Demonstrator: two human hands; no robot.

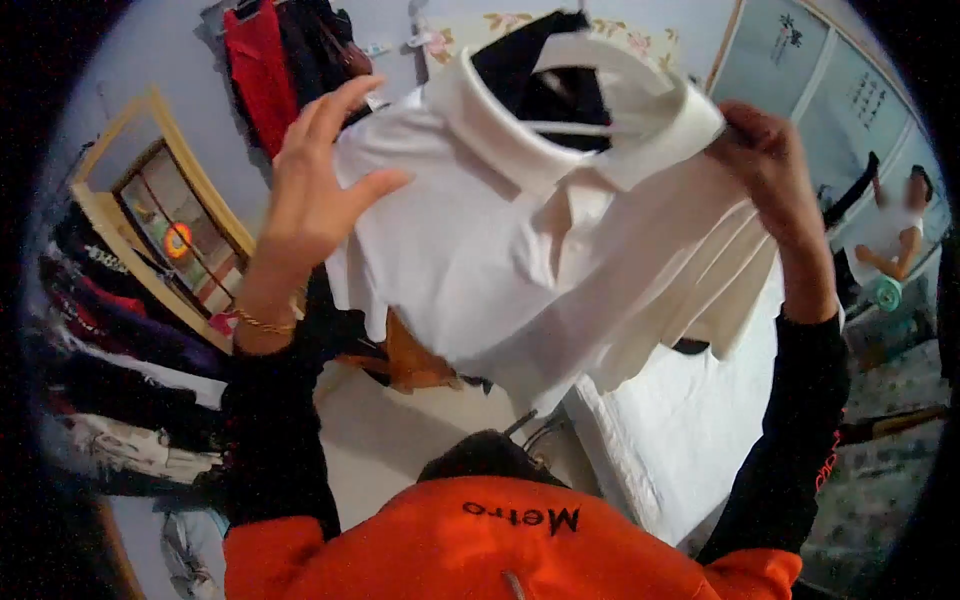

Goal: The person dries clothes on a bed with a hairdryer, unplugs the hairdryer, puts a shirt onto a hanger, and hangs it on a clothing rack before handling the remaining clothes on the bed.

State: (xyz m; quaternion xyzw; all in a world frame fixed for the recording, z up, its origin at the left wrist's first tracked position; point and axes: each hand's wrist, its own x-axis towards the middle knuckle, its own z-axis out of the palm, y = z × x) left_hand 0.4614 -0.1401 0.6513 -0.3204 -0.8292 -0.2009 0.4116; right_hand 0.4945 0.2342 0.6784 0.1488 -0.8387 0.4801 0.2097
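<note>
A white collared shirt (450,230) hangs upright in front of me, with its collar and part of its button placket facing me. Part of a white hanger (570,128) shows inside the neck opening. My right hand (770,160) is closed on the shirt's collar and shoulder on the right. At the opposite shoulder, my left hand (315,185) has its fingers spread and its thumb apart, close against the fabric; whether it touches is hard to tell. Dark cloth (510,70) shows behind the collar.
Red and dark garments (260,75) hang on the back wall. A wood-framed mirror (175,220) stands left, near piled clothes (130,330). A white-covered surface (690,430) lies below right. Another person (890,235) is at the far right, near sliding panels (850,90).
</note>
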